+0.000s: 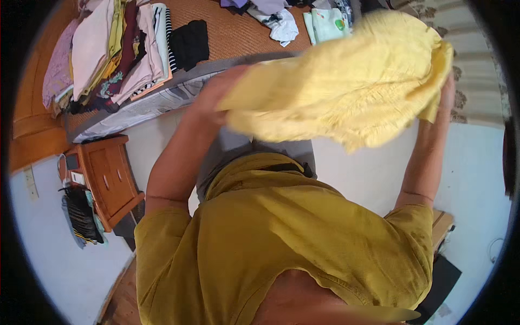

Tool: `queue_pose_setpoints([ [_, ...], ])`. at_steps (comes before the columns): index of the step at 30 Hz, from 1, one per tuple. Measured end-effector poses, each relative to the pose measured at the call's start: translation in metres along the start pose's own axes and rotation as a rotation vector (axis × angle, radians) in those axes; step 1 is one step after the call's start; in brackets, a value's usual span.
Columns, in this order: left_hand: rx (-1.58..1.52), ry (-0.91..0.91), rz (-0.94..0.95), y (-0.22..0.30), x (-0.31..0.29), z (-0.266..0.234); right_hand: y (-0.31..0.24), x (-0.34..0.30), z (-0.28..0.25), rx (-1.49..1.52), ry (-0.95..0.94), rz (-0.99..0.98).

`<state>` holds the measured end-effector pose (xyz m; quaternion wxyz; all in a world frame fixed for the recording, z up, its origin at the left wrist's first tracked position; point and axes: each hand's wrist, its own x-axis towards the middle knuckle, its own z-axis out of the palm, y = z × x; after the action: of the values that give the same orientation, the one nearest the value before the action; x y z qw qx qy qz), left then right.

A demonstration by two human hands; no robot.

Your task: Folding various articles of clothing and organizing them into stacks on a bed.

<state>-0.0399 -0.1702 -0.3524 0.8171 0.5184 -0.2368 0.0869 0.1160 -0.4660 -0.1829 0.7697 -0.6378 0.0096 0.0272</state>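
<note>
A pale yellow garment (346, 81) with crinkled, gathered cloth is stretched in the air between my two hands. Its left part is smeared by motion, and I cannot tell what kind of garment it is. My left hand (232, 86) grips its left end, with the fingers mostly hidden by the cloth. At the right end, my right hand (447, 92) is closed on the edge, largely covered by the hanging fabric. Both arms reach forward over the near side of the bed.
Beyond the garment is a bed with a brown woven mat (238, 35). Folded clothes (108, 54) stand stacked at its left, beside a black folded garment (189, 44). Loose clothes (281, 24) lie farther back. A wooden nightstand (108, 176) stands left, and a patterned curtain (471, 65) hangs right.
</note>
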Motion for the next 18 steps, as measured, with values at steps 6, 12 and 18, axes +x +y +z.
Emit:
queue_pose_setpoints([
  [6,0.197,0.277,-0.875,0.011,-0.09,-0.04,0.112,0.027,-0.008,-0.331,-0.632,0.126],
  [12,1.285,-0.273,-1.312,-0.005,-0.165,-0.061,0.253,0.015,0.016,-0.492,-1.035,0.379],
  [18,1.06,0.306,-0.71,-0.03,-0.144,-0.081,0.258,0.01,0.031,-0.433,-0.974,0.291],
])
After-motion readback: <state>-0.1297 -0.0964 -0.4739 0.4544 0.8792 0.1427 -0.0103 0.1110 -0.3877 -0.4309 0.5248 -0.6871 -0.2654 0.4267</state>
